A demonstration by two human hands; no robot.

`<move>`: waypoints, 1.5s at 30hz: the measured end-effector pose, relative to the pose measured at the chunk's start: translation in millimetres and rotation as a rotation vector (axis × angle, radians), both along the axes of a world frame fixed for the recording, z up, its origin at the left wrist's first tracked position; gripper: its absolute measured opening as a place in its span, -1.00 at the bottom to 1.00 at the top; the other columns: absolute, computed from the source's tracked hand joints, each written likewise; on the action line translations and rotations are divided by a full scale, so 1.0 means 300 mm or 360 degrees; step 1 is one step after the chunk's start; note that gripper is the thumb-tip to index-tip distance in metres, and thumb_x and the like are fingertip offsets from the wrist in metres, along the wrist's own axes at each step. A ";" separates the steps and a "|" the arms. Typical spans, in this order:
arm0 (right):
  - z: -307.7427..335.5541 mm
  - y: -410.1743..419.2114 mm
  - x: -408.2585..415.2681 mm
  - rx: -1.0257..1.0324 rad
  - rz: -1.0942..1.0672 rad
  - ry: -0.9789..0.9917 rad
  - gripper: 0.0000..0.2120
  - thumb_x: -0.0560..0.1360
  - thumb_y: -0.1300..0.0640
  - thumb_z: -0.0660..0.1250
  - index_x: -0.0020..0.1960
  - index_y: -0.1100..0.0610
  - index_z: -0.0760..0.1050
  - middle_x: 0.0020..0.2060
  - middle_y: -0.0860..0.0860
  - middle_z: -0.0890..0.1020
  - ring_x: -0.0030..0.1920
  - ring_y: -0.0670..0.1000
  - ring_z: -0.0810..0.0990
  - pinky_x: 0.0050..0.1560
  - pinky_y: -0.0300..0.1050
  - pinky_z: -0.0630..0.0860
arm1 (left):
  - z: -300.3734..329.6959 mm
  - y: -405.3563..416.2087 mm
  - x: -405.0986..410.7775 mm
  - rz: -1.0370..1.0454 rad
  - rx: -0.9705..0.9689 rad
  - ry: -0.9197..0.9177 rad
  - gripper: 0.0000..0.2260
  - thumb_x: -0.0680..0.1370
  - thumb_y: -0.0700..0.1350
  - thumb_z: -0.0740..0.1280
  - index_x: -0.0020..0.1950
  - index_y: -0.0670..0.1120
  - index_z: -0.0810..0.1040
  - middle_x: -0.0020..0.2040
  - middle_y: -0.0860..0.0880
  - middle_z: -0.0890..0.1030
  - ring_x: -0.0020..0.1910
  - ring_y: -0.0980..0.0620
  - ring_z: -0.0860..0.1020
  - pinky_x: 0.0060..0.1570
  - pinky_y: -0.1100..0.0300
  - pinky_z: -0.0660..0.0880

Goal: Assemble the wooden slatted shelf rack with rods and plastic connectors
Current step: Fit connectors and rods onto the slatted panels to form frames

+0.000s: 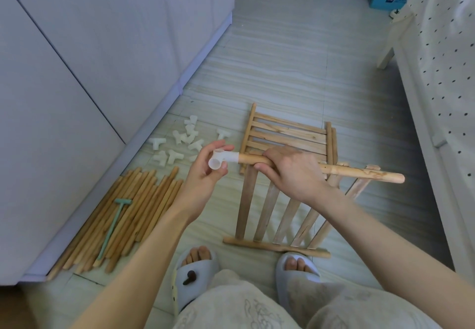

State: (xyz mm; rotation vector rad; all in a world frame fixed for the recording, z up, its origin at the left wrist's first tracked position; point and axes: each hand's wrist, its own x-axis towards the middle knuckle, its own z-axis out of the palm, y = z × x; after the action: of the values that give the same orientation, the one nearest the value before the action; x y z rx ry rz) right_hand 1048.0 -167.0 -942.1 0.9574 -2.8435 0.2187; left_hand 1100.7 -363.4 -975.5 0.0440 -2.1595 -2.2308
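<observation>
The right hand (pixel 290 172) wraps around a wooden rod (pixel 359 173), held above the floor over the slatted panels (pixel 288 138). Its long axis runs nearly level, left to right, with the far end dipping slightly to the right. The left hand (pixel 208 172) pinches a white plastic connector (pixel 222 160) capping the rod's left end; how deep it's seated is hard to judge. More rods (pixel 133 208) and connectors (pixel 180 141) lie on the floor at left.
</observation>
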 end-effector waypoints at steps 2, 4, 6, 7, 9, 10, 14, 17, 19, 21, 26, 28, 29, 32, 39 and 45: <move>-0.004 -0.003 -0.001 -0.0014 -0.0014 0.0007 -0.61 0.57 -0.19 0.05 0.04 0.07 0.49 -0.14 -0.04 0.59 -0.11 0.05 0.57 -0.35 -0.13 0.27 | 0.004 -0.008 -0.003 -0.0063 0.0201 -0.0115 -0.53 0.53 -0.36 0.19 0.29 0.14 0.39 0.24 0.18 0.53 0.29 0.15 0.43 0.32 0.01 0.33; -0.008 -0.003 -0.006 -0.0021 -0.0004 -0.0013 -0.60 0.58 -0.19 0.04 0.06 0.07 0.49 -0.12 -0.04 0.60 -0.10 0.06 0.57 -0.24 -0.10 0.33 | 0.014 -0.029 -0.011 -0.0108 0.0573 -0.0261 -0.50 0.40 -0.33 0.19 0.29 0.02 0.42 0.25 0.10 0.54 0.32 0.11 0.42 0.34 0.02 0.30; -0.007 -0.002 -0.017 0.0032 0.0057 -0.0028 -0.60 0.58 -0.19 0.00 0.10 0.05 0.46 -0.10 -0.04 0.61 -0.09 0.07 0.58 0.01 -0.07 0.34 | 0.034 -0.047 -0.020 -0.0104 0.0906 -0.0410 -0.51 0.35 -0.23 0.16 0.28 -0.12 0.44 0.26 -0.03 0.55 0.35 0.01 0.39 0.34 0.01 0.25; -0.005 -0.001 -0.024 0.0063 0.0089 -0.0046 -0.59 0.58 -0.20 -0.01 0.11 0.05 0.45 -0.11 -0.03 0.62 -0.10 0.08 0.58 0.05 -0.07 0.35 | 0.044 -0.050 -0.026 -0.0073 0.0952 -0.0475 -0.56 0.40 -0.19 0.13 0.26 -0.16 0.46 0.25 -0.08 0.56 0.37 -0.03 0.38 0.34 0.03 0.24; 0.002 -0.001 -0.036 0.0062 0.0130 -0.0118 -0.59 0.57 -0.22 0.00 0.08 0.05 0.44 -0.15 -0.01 0.62 -0.15 0.11 0.59 -0.14 -0.08 0.38 | 0.063 -0.039 -0.045 -0.0043 0.0774 -0.0591 -0.63 0.57 -0.11 0.02 0.22 -0.17 0.50 0.21 -0.13 0.58 0.35 -0.05 0.41 0.32 0.05 0.27; 0.004 -0.001 -0.040 0.0050 0.0144 -0.0142 -0.59 0.56 -0.23 0.01 0.06 0.05 0.43 -0.16 -0.01 0.62 -0.16 0.11 0.59 -0.24 -0.09 0.35 | 0.073 -0.026 -0.055 -0.0063 0.0625 -0.0614 -0.62 0.63 -0.06 -0.03 0.20 -0.16 0.52 0.21 -0.13 0.58 0.32 -0.03 0.43 0.31 0.07 0.30; 0.002 0.001 -0.034 -0.0028 0.0172 -0.0110 -0.59 0.54 -0.25 0.04 0.03 0.05 0.46 -0.22 -0.01 0.61 -0.22 0.12 0.58 -0.34 -0.10 0.29 | 0.092 0.012 -0.064 -0.0081 0.0321 -0.0568 -0.70 0.62 -0.11 0.08 0.08 -0.13 0.59 0.22 -0.10 0.55 0.24 0.02 0.48 0.24 0.08 0.40; -0.004 0.000 -0.022 -0.0070 0.0163 -0.0025 -0.58 0.53 -0.25 0.04 0.00 0.04 0.49 -0.29 0.00 0.60 -0.27 0.13 0.57 -0.38 -0.11 0.30 | 0.085 0.022 -0.053 0.0039 0.0337 -0.0484 -0.76 0.58 -0.17 0.15 0.00 -0.17 0.62 0.19 -0.14 0.55 0.18 0.01 0.52 0.25 0.02 0.43; 0.000 -0.006 -0.018 -0.0125 0.0176 0.0005 -0.61 0.54 -0.21 0.11 -0.05 0.07 0.52 -0.33 0.00 0.59 -0.32 0.13 0.56 -0.42 -0.14 0.28 | 0.077 0.031 -0.055 0.0104 0.0339 -0.0435 -0.76 0.58 -0.19 0.16 -0.05 -0.15 0.63 0.18 -0.15 0.55 0.17 0.00 0.54 0.26 -0.02 0.43; 0.007 -0.011 -0.011 -0.0210 0.0187 0.0034 -0.69 0.52 -0.13 0.24 -0.12 0.11 0.54 -0.39 0.00 0.57 -0.39 0.13 0.55 -0.44 -0.17 0.20 | 0.069 0.040 -0.059 0.0133 0.0285 -0.0397 -0.74 0.59 -0.19 0.14 -0.07 -0.09 0.63 0.22 -0.14 0.53 0.19 0.02 0.52 0.26 -0.03 0.43; 0.010 -0.016 0.008 -0.0285 0.0139 0.0092 -0.75 0.49 -0.03 0.35 -0.19 0.16 0.54 -0.44 0.03 0.54 -0.45 0.12 0.52 -0.50 -0.17 0.25 | 0.054 0.054 -0.065 0.0096 0.0165 -0.0362 -0.72 0.62 -0.19 0.11 -0.05 -0.05 0.61 0.14 -0.05 0.57 0.18 0.04 0.52 0.26 0.00 0.43; 0.002 -0.016 0.010 -0.0256 0.0113 0.0082 -0.70 0.51 -0.07 0.29 -0.18 0.17 0.52 -0.41 0.03 0.54 -0.42 0.14 0.53 -0.50 -0.13 0.29 | 0.058 0.055 -0.067 0.0137 0.0181 -0.0399 -0.70 0.62 -0.21 0.12 -0.13 -0.04 0.61 -0.03 0.04 0.61 0.06 0.09 0.55 0.23 0.01 0.46; -0.001 -0.016 0.012 -0.0257 0.0111 0.0102 -0.69 0.51 -0.07 0.28 -0.19 0.18 0.52 -0.41 0.02 0.55 -0.42 0.13 0.52 -0.50 -0.14 0.29 | 0.062 0.056 -0.069 0.0162 0.0192 -0.0431 -0.70 0.61 -0.22 0.13 -0.17 -0.04 0.61 -0.08 0.06 0.60 0.01 0.10 0.56 0.21 0.01 0.48; -0.006 -0.021 0.018 -0.0263 0.0122 0.0156 -0.70 0.49 -0.06 0.32 -0.23 0.17 0.51 -0.42 0.01 0.55 -0.45 0.11 0.52 -0.54 -0.16 0.26 | 0.073 0.062 -0.075 0.0239 0.0245 -0.0523 -0.72 0.59 -0.24 0.16 -0.21 -0.08 0.61 -0.09 0.02 0.56 -0.02 0.07 0.55 0.19 -0.01 0.50; -0.007 -0.008 0.011 -0.0275 0.0117 0.0125 -0.68 0.49 -0.08 0.29 -0.22 0.17 0.52 -0.45 0.00 0.52 -0.47 0.11 0.50 -0.54 -0.19 0.24 | 0.078 0.062 -0.073 0.0106 0.0210 -0.0553 -0.73 0.61 -0.20 0.13 -0.12 -0.07 0.61 0.12 -0.08 0.56 0.15 0.00 0.52 0.26 0.00 0.44; -0.012 -0.004 -0.011 -0.0233 0.0101 0.0137 -0.69 0.48 -0.08 0.32 -0.24 0.16 0.53 -0.47 0.01 0.52 -0.47 0.11 0.51 -0.49 -0.21 0.18 | 0.049 0.046 -0.085 -0.0044 0.0162 -0.0469 -0.74 0.64 -0.12 0.07 0.07 0.01 0.56 0.19 0.11 0.51 0.19 0.29 0.41 0.33 0.09 0.29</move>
State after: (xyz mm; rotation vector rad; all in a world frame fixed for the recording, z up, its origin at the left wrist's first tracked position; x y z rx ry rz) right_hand 1044.7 -168.2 -945.6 1.0017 -2.6791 0.3772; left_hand 1075.3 -349.5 -960.7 0.3704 -2.1858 -2.4864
